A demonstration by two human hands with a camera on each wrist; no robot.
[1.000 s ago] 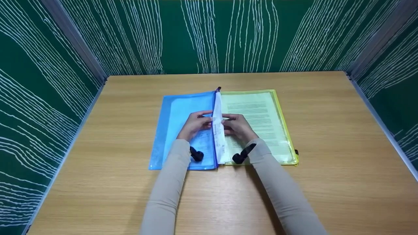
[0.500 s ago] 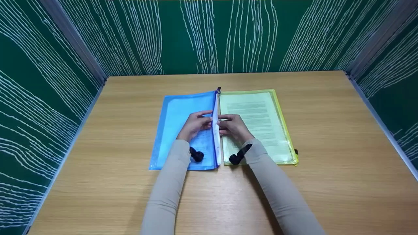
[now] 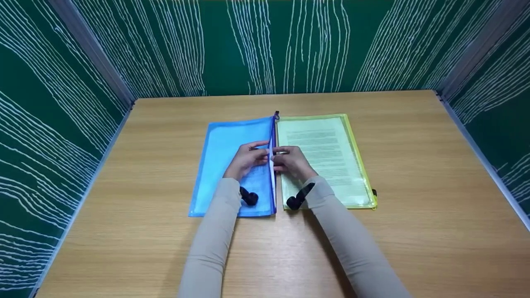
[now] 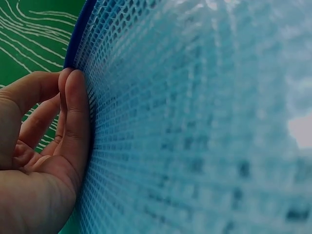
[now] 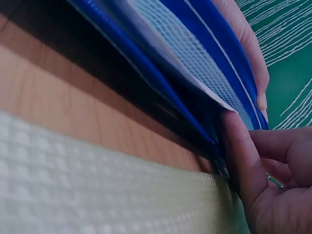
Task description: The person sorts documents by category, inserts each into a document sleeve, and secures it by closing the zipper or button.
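A blue mesh zip pouch [image 3: 236, 132] lies on the table with its zip side open toward the right. My left hand [image 3: 247, 159] pinches the upper edge of this opening; in the left wrist view the fingers [image 4: 75, 107] hold the dark blue rim. White paper [image 5: 214, 100] sits inside the pouch, only a thin edge showing between the blue rims. My right hand [image 3: 293, 161] pinches that paper edge at the opening, its thumb [image 5: 239, 146] between the rims. Just right of the pouch, partly under my right hand, lies a yellow mesh zip pouch [image 3: 352, 145] with a printed sheet inside.
The wooden table [image 3: 414, 174] extends around both pouches. Green panels with white lines [image 3: 281, 45] stand at the back and sides. Zip pulls stick out at the blue pouch's far corner and the yellow pouch's near right corner.
The paper has slid left into the blue pouch, from a wide white strip to a thin edge. My right hand has moved left with it; my left hand has stayed in place.
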